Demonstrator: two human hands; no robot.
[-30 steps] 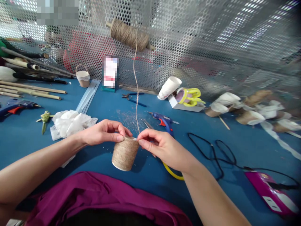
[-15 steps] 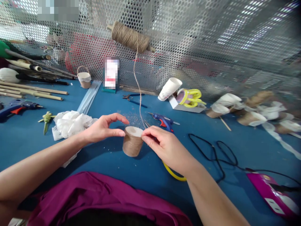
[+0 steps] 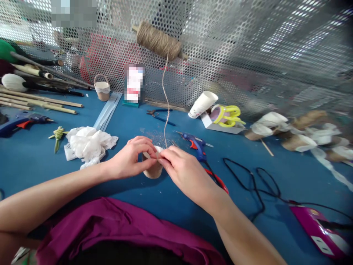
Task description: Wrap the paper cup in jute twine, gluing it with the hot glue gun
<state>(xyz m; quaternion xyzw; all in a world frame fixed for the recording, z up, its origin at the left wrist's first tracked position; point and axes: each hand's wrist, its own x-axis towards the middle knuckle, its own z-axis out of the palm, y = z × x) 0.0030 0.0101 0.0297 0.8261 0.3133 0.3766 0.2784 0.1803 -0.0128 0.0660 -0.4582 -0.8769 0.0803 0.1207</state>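
Observation:
A small cup wrapped in brown twine (image 3: pixel 153 170) stands on the blue table (image 3: pixel 35 158) in front of me. My left hand (image 3: pixel 131 158) curls round its left side with thumb and fingers closed on it. My right hand (image 3: pixel 180 167) pinches the strand of twine (image 3: pixel 164 106) at the cup's rim. That strand runs up to a twine spool (image 3: pixel 159 40) hung on the perforated metal screen.
A blue glue gun (image 3: pixel 194 142) lies just behind my right hand, with red scissor handles (image 3: pixel 219 179) beside it. Crumpled white material (image 3: pixel 88 141) lies to the left. Black cable (image 3: pixel 253 176), a pink power strip (image 3: pixel 321 230), bamboo sticks (image 3: pixel 41 103) and paper cups (image 3: pixel 202 104) lie around.
The cup went from tilted above the table to standing on it, farther from me. My left hand opened for a moment and closed on it again. My right hand followed, keeping the twine.

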